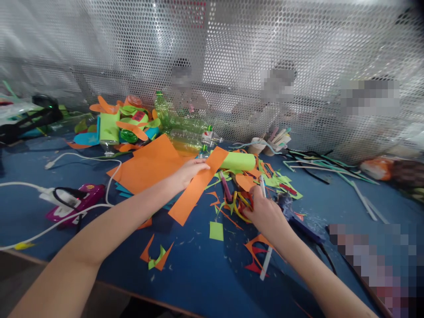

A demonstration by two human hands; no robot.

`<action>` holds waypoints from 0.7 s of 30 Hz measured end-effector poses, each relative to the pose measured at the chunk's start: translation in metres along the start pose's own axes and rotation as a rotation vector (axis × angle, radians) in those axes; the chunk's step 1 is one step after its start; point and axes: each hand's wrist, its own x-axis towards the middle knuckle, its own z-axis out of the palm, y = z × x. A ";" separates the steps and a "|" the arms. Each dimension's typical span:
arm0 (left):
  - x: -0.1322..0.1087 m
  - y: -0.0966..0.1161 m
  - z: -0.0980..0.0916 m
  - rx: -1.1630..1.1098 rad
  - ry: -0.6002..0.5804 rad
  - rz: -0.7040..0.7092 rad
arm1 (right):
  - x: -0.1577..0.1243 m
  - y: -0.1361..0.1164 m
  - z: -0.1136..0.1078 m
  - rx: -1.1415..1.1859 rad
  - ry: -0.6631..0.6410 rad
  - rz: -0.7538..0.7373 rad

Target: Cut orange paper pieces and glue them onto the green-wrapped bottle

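Note:
My left hand (192, 171) is closed on a long orange paper strip (198, 187), which slants above the table. At the yellow-handled scissors (237, 206), my right hand (263, 210) has its fingers curled against the handle loops; the blades are hard to make out among the scraps. A slim white stick, perhaps a pen (263, 185), pokes up beside that hand, and I cannot tell whether it is gripped. Just left of the scissors lies a purple marker (226, 187). Behind them is a roll covered in light green paper (238, 161). Large orange sheets (149, 163) lie under my left forearm.
Paper scraps (157, 256) litter the blue table (198, 274). A dark blue glue gun (303, 225) lies right of my right hand. Plastic bottles (185, 132) and paper-covered crafts (122, 123) stand at the back left. White cables cross near a purple power strip (79, 205). Perforated metal (215, 57) bounds the back.

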 end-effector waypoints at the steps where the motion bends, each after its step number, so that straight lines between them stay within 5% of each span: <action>1: 0.000 -0.001 0.000 -0.012 0.008 0.002 | 0.001 0.003 0.002 0.036 0.013 -0.007; 5: 0.000 -0.003 -0.001 -0.050 0.022 0.019 | 0.009 0.014 0.010 0.369 0.024 -0.002; 11: 0.004 -0.009 -0.001 -0.085 0.025 0.050 | 0.015 0.008 0.001 1.324 -0.241 0.187; 13: 0.006 -0.011 -0.001 -0.076 0.017 0.052 | 0.013 0.003 -0.004 1.517 -0.233 0.191; 21: 0.012 -0.019 -0.005 -0.027 -0.027 0.092 | 0.010 -0.008 -0.005 1.629 -0.265 0.167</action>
